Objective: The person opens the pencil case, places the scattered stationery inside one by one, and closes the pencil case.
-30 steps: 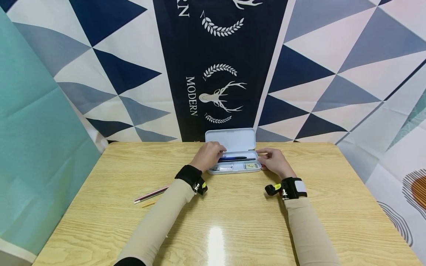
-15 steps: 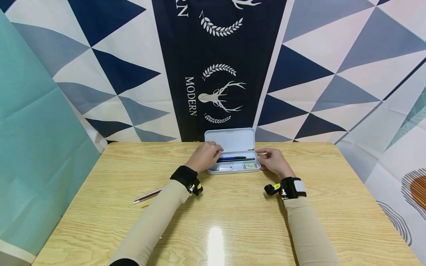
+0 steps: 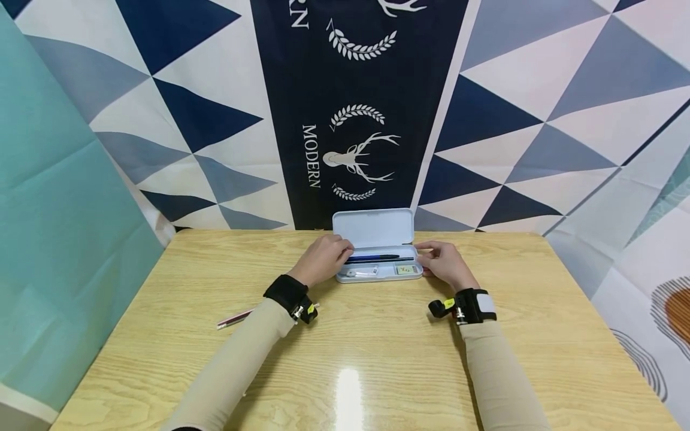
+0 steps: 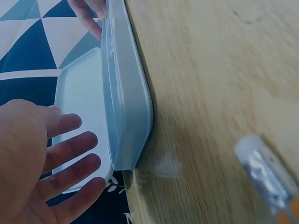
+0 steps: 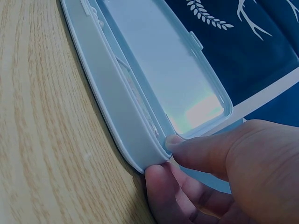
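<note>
A pale blue pencil case (image 3: 373, 227) stands at the table's back edge, lid raised. A dark blue pen (image 3: 380, 257) and a slim dark stick lie in its back compartment; a small yellowish-labelled block (image 3: 406, 270) sits in the front. My right hand (image 3: 444, 263) pinches the case's right end, thumb (image 5: 180, 143) on the rim and fingers on the outer wall. At the left end is my left hand (image 3: 322, 258). In the left wrist view its fingers (image 4: 72, 147) are spread and loosely bent, with nothing between them. It partly covers the case's left end.
A striped pencil (image 3: 234, 319) lies on the wooden table (image 3: 388, 335), partly behind the left sleeve. A pencil's metal ferrule and pale eraser tip (image 4: 261, 165) show in the left wrist view. Behind the table hangs a patterned cloth (image 3: 372, 78).
My left hand has drawn back a little to the left and toward me, uncovering more of the pen. The left sleeve now hides the yellowish stick. My right hand stays at the case.
</note>
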Motion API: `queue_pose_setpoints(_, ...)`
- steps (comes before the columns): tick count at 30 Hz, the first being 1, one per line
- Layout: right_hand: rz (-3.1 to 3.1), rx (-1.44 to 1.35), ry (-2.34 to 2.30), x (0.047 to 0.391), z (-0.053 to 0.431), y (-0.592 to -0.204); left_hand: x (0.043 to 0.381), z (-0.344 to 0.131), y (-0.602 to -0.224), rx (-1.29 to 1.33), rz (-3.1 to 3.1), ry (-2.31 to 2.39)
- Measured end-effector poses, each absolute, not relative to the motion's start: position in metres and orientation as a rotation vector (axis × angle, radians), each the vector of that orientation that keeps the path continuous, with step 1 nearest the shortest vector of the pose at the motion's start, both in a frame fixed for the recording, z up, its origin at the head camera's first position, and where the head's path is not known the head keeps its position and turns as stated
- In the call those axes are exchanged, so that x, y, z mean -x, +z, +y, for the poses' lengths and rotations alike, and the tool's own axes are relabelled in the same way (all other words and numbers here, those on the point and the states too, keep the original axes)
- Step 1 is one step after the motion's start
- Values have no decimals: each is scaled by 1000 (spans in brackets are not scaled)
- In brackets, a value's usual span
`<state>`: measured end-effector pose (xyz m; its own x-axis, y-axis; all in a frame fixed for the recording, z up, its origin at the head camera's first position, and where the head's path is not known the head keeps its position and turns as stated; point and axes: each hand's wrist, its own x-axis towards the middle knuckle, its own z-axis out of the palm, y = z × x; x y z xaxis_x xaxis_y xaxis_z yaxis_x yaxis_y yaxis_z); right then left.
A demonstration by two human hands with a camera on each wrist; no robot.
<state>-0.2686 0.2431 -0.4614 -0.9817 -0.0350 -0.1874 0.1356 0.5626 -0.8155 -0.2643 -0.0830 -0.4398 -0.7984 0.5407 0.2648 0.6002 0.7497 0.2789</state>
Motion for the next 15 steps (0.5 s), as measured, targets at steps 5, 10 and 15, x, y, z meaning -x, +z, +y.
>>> queue_pose_setpoints(5,2603,-86,-1395,268,244,-463,260,-90,-442,890,-2805,-517)
queue_pose_setpoints(10,2606,-86,-1402,269,244,-463,255,-99,-442,871,-2827,-532)
queue_pose_setpoints(15,2598,-98,-1402,269,244,-464,247,-108,-443,881,-2809,-520)
